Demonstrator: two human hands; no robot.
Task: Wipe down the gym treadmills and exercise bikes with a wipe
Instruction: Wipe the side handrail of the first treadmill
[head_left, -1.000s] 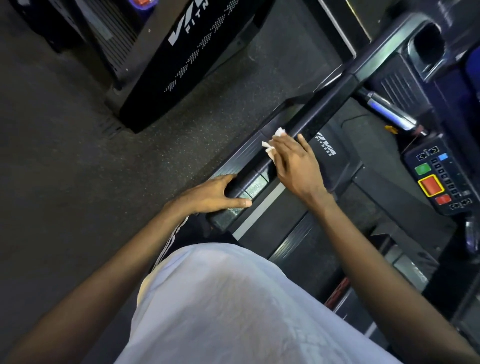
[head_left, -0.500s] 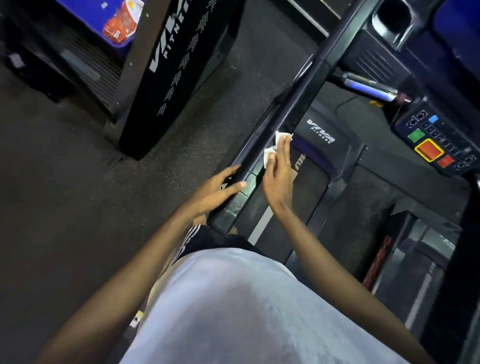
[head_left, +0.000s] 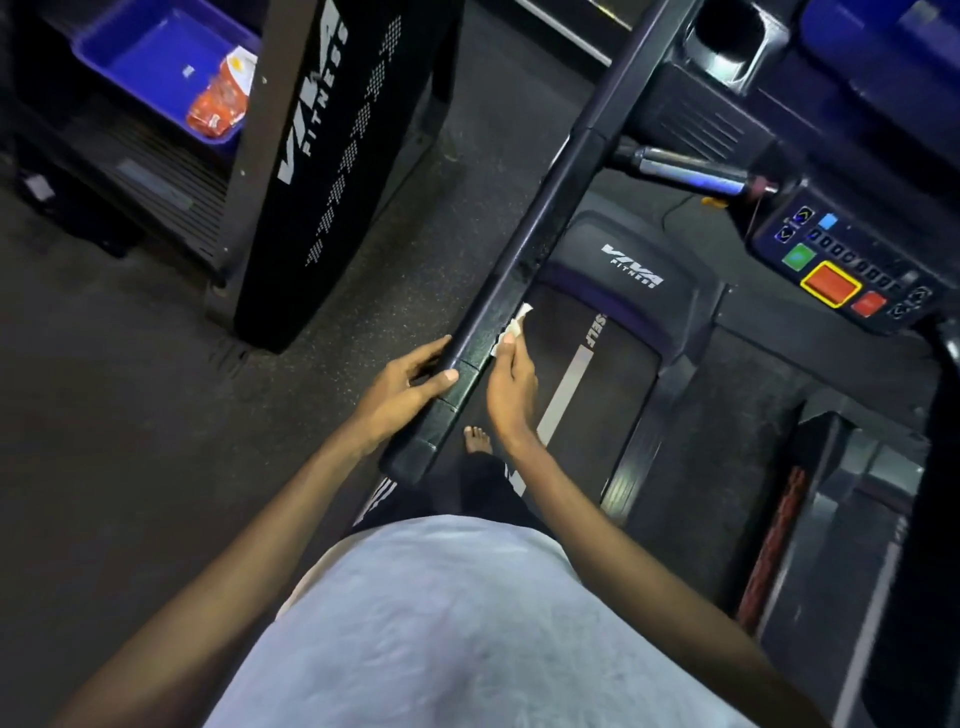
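The wipe (head_left: 511, 325), a small crumpled white scrap, sits against the inner face of the treadmill's handrail (head_left: 524, 249), just past the centre of the view toward 12 o'clock. The right hand (head_left: 511, 384) holds it at the fingertips and presses it to the rail; most of the wipe is hidden under the fingers. At the wipe's 8 o'clock the left hand (head_left: 410, 384) clasps the same rail from the outer side, with the thumb laid over the top. A bare foot (head_left: 477, 439) stands on the belt (head_left: 597, 405) at 6 o'clock from the hands. The motor cover (head_left: 631, 265) lies at 2 o'clock and the console (head_left: 852, 260), with its coloured buttons, farther out at 3 o'clock. A neighbouring machine's black panel (head_left: 332, 156) stands at 10 o'clock.

The risks, as I judge them: the scrap is small, so a long stroke could roll it out from under the fingers and drop it onto the belt. The rail's top and outer side under the left hand could be missed. Reaching toward the console could bump a button while the person stands barefoot on the belt.
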